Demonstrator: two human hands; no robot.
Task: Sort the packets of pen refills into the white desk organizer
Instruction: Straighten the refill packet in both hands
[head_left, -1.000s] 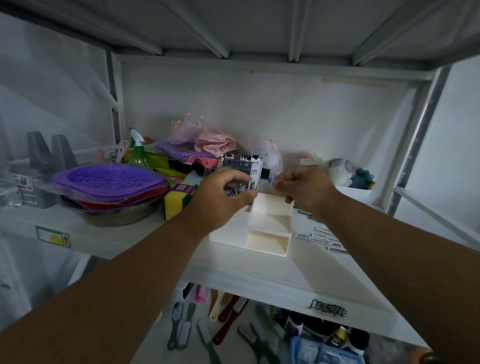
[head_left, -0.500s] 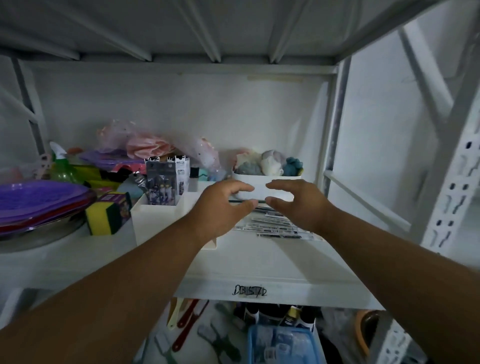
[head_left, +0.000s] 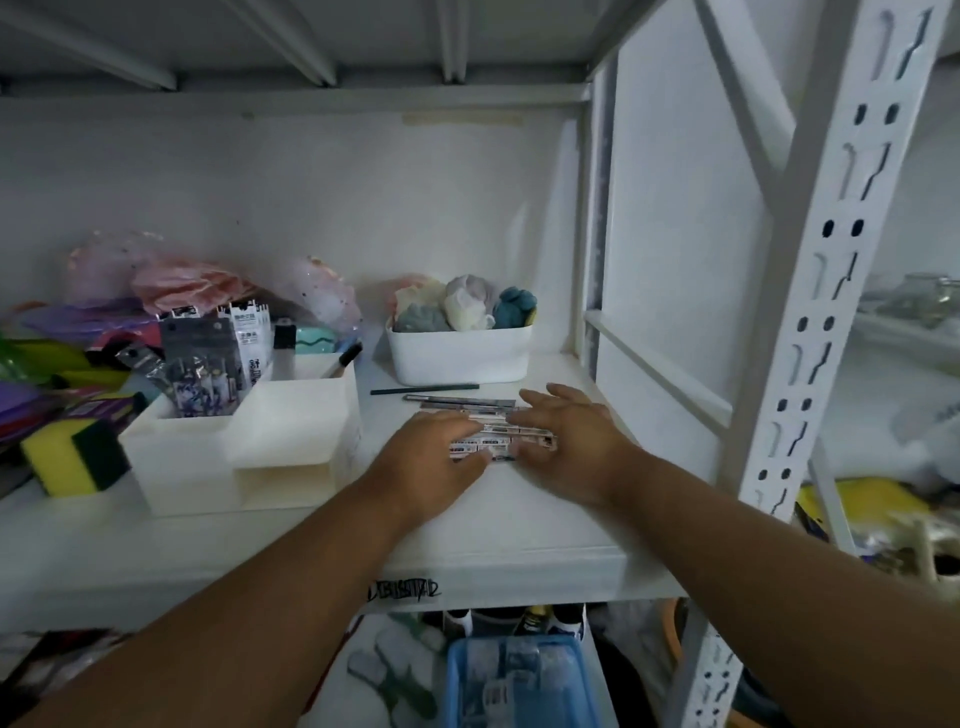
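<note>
Two hands, left hand (head_left: 434, 457) and right hand (head_left: 566, 441), rest flat with fingers straight on blurred, partly covered refill packets (head_left: 501, 439), uncountable, beside one white desk organizer (head_left: 291, 441).

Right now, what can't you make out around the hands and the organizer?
Head view only:
- Refill packets: both ends are covered by the left hand and right hand, so their count is unclear.
- Packet print: too small and blurred to read.
- Organizer: its walls hide the compartment floors.
- Left edge: sponge and purple items are blurred and cut off.
</note>
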